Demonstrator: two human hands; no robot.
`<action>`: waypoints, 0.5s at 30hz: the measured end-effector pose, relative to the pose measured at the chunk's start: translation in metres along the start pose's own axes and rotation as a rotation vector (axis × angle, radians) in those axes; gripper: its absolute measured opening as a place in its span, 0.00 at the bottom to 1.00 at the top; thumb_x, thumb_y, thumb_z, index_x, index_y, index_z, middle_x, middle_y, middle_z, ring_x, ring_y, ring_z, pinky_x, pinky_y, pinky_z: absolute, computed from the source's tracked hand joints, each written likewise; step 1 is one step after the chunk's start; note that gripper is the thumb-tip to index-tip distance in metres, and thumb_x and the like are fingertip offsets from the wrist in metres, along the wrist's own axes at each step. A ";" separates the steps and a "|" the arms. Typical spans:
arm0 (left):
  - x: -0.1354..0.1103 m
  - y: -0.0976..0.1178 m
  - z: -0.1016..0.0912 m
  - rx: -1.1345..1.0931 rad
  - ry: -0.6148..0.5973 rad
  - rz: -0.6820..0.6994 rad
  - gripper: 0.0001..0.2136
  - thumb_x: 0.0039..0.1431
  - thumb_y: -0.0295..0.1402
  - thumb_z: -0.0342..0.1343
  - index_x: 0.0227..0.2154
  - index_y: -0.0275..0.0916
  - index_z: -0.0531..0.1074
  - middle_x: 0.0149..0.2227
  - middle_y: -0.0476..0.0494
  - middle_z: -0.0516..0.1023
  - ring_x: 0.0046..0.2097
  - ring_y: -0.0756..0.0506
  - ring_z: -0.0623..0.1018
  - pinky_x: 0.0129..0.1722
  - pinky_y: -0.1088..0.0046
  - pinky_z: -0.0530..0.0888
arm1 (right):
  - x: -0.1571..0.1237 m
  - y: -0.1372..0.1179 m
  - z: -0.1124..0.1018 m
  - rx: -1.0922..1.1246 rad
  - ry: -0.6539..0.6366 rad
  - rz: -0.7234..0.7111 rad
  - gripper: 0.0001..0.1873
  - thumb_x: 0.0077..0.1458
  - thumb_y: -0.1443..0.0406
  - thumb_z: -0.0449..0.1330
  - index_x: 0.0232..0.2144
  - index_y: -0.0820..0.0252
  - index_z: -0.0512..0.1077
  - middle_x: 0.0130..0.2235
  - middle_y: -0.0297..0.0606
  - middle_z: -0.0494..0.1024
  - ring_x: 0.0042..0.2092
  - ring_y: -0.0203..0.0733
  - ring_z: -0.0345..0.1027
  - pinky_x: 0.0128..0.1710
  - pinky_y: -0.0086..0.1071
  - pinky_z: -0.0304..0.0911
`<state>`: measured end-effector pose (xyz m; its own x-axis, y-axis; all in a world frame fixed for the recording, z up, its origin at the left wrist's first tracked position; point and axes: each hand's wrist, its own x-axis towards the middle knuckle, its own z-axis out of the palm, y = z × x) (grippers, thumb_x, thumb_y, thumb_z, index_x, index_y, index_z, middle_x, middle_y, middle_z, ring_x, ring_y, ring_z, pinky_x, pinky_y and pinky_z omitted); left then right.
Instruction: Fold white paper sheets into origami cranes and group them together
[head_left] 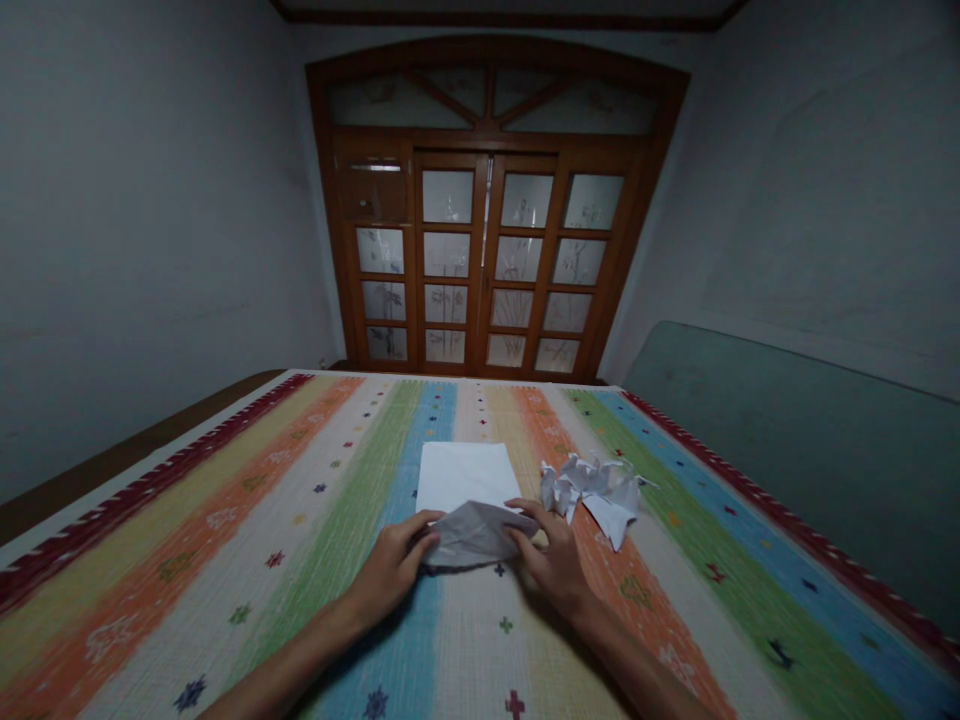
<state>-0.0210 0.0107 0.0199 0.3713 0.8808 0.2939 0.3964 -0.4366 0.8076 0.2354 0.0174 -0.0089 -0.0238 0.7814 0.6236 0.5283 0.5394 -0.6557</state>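
Observation:
Between my two hands is a folded sheet of paper [474, 535], greyish in the shade and creased, its top edge rising to a blunt peak. My left hand [399, 556] pinches its left end between thumb and fingers. At the right end, my right hand [550, 552] grips it the same way, fingers on top and thumb on the near side. Just beyond lies a flat white stack of paper [466, 470], its near edge hidden behind the folded sheet. To the right of my right hand sits a pile of crumpled, folded paper pieces [592, 492].
A striped, colourful tablecloth [300, 530] covers the table under everything. Along the right side stands a pale green board or panel [795, 430]. Wooden doors with glass panes [487, 260] close off the far end, with plain walls on both sides.

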 end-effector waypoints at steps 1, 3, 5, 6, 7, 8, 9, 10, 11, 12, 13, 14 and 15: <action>0.000 0.000 0.001 -0.021 0.000 -0.036 0.16 0.67 0.37 0.49 0.52 0.39 0.74 0.33 0.46 0.81 0.30 0.45 0.80 0.35 0.72 0.74 | 0.000 0.000 0.002 0.029 0.014 0.048 0.12 0.58 0.64 0.59 0.44 0.57 0.75 0.40 0.42 0.82 0.37 0.47 0.77 0.32 0.34 0.72; -0.001 -0.001 0.003 -0.036 0.002 -0.088 0.19 0.67 0.38 0.49 0.57 0.39 0.69 0.30 0.49 0.78 0.23 0.48 0.75 0.30 0.73 0.73 | 0.000 0.000 0.005 0.064 0.043 0.116 0.16 0.57 0.63 0.61 0.48 0.58 0.73 0.42 0.43 0.81 0.36 0.47 0.76 0.33 0.35 0.73; -0.002 -0.003 0.005 0.009 0.024 -0.090 0.21 0.66 0.37 0.50 0.60 0.40 0.66 0.34 0.48 0.79 0.24 0.49 0.75 0.31 0.72 0.74 | 0.000 0.000 0.007 0.063 0.055 0.148 0.19 0.56 0.63 0.61 0.51 0.59 0.70 0.42 0.43 0.80 0.35 0.46 0.75 0.35 0.37 0.72; -0.002 -0.004 0.005 0.048 0.032 -0.072 0.21 0.65 0.36 0.51 0.60 0.41 0.67 0.37 0.46 0.80 0.28 0.47 0.77 0.35 0.70 0.75 | -0.001 0.000 0.007 0.053 0.053 0.156 0.21 0.57 0.63 0.61 0.52 0.59 0.69 0.43 0.43 0.80 0.35 0.46 0.75 0.35 0.37 0.72; -0.002 -0.005 0.005 0.090 0.030 -0.044 0.20 0.64 0.35 0.52 0.58 0.41 0.69 0.40 0.44 0.80 0.33 0.46 0.79 0.40 0.68 0.75 | -0.001 0.000 0.007 0.035 0.045 0.157 0.21 0.57 0.63 0.61 0.53 0.58 0.69 0.43 0.43 0.80 0.35 0.46 0.75 0.36 0.37 0.72; -0.002 -0.006 0.005 0.132 0.017 -0.012 0.18 0.64 0.34 0.52 0.56 0.41 0.71 0.42 0.42 0.81 0.38 0.43 0.80 0.44 0.66 0.75 | -0.002 0.000 0.007 0.014 0.030 0.151 0.21 0.57 0.64 0.60 0.53 0.58 0.69 0.44 0.43 0.80 0.37 0.47 0.75 0.37 0.38 0.72; -0.003 -0.007 0.005 0.174 -0.004 0.018 0.16 0.64 0.33 0.52 0.53 0.42 0.73 0.45 0.41 0.81 0.43 0.42 0.80 0.48 0.64 0.74 | -0.002 0.000 0.007 -0.008 0.010 0.142 0.21 0.57 0.65 0.60 0.53 0.57 0.68 0.46 0.43 0.80 0.39 0.48 0.76 0.40 0.39 0.72; -0.004 -0.007 0.005 0.218 -0.028 0.045 0.14 0.64 0.32 0.52 0.51 0.42 0.75 0.46 0.41 0.81 0.46 0.41 0.79 0.51 0.63 0.73 | -0.003 0.000 0.007 -0.029 -0.016 0.133 0.21 0.57 0.65 0.59 0.54 0.57 0.68 0.47 0.44 0.79 0.42 0.50 0.76 0.42 0.41 0.72; -0.004 -0.007 0.005 0.266 -0.050 0.067 0.13 0.64 0.31 0.52 0.49 0.43 0.76 0.47 0.41 0.81 0.48 0.40 0.79 0.53 0.62 0.72 | -0.004 0.000 0.008 -0.047 -0.049 0.123 0.22 0.57 0.66 0.58 0.54 0.56 0.68 0.48 0.44 0.79 0.45 0.51 0.76 0.44 0.42 0.72; -0.005 -0.006 0.005 0.320 -0.064 0.082 0.13 0.64 0.31 0.52 0.48 0.43 0.77 0.46 0.42 0.82 0.48 0.40 0.78 0.52 0.61 0.72 | -0.005 0.000 0.008 -0.065 -0.087 0.115 0.22 0.57 0.67 0.57 0.55 0.57 0.67 0.49 0.44 0.79 0.46 0.52 0.76 0.46 0.44 0.72; -0.006 -0.006 0.005 0.378 -0.070 0.092 0.12 0.64 0.31 0.53 0.47 0.44 0.77 0.44 0.42 0.82 0.47 0.39 0.78 0.51 0.61 0.73 | -0.007 0.001 0.008 -0.083 -0.125 0.108 0.23 0.57 0.68 0.56 0.56 0.57 0.67 0.50 0.45 0.79 0.47 0.53 0.76 0.47 0.45 0.72; -0.007 -0.005 0.006 0.434 -0.071 0.103 0.12 0.63 0.31 0.53 0.46 0.44 0.78 0.42 0.41 0.81 0.45 0.39 0.77 0.49 0.60 0.74 | -0.008 0.002 0.008 -0.102 -0.160 0.098 0.24 0.57 0.68 0.55 0.57 0.58 0.66 0.50 0.46 0.79 0.48 0.53 0.76 0.48 0.46 0.72; -0.008 -0.005 0.006 0.482 -0.069 0.120 0.11 0.63 0.30 0.54 0.45 0.44 0.78 0.42 0.40 0.80 0.45 0.39 0.77 0.48 0.59 0.74 | -0.010 0.003 0.009 -0.120 -0.192 0.082 0.25 0.58 0.69 0.55 0.58 0.58 0.65 0.52 0.47 0.78 0.50 0.53 0.75 0.49 0.47 0.72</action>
<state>-0.0205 0.0048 0.0107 0.4861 0.8121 0.3229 0.6846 -0.5835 0.4369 0.2297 0.0138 -0.0203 -0.1315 0.8724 0.4709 0.6320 0.4397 -0.6381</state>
